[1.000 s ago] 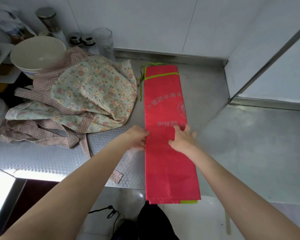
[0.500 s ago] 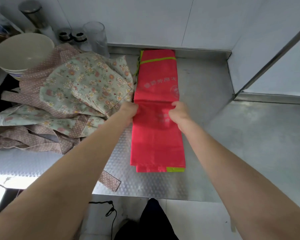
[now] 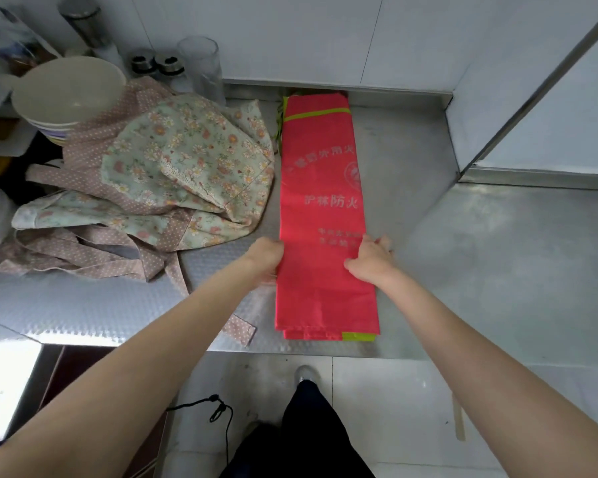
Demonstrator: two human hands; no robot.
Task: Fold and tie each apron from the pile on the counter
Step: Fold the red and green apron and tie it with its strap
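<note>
Nearest the camera, our dark trouser leg [image 3: 311,439] and a shoe toe [image 3: 306,374] stand on the pale tiled floor [image 3: 394,391]; the frame's lower edge cuts off the leg, and a thin black cord [image 3: 218,408] trails out of view beside it.

Both forearms reach forward to the steel counter [image 3: 497,270]. Our left hand [image 3: 265,258] grips the left edge of the red apron [image 3: 321,188]; its fingertips curl under the cloth and cannot be seen. Our right hand [image 3: 372,258] grips the right edge, thumb on top, the remaining fingers partly hidden behind the fold.

The red apron lies as a long narrow strip running from the counter's front edge to the back wall [image 3: 290,36], with a green band [image 3: 316,113] near its far end and green trim at the near corner. Its printed characters are only partly legible.

Left of it, just beside, lies the pile of floral aprons [image 3: 187,160], crumpled, with dotted ties [image 3: 83,253] spread on the counter. Beyond the pile stand stacked bowls [image 3: 68,94], a glass [image 3: 201,63] and two small capped jars [image 3: 156,65]; items at the far left are blurred.

Compared with half a second ago, the strip lies flat and full length again, where it had been gathered up between the hands, and both hands now sit nearer the front edge.
</note>
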